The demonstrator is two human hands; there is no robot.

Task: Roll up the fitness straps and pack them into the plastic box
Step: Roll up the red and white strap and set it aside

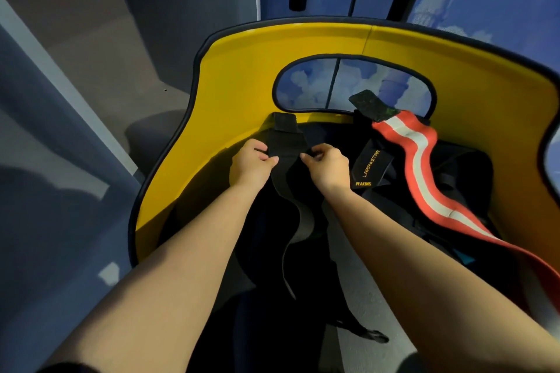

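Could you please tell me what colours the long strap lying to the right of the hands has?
The long strap is orange-red with a white centre stripe, head view.

Two hands reached forward side by side over a seat, the left hand just left of the right hand, with a strap pinched between them. That strap ran from the seat's back wall, behind the hands, down toward the viewer between the forearms. To the right of the right hand lay a lettered strap, and further right a striped strap — it trailed from the back opening toward the near right. A buckle lay nearest the viewer, between the forearms.
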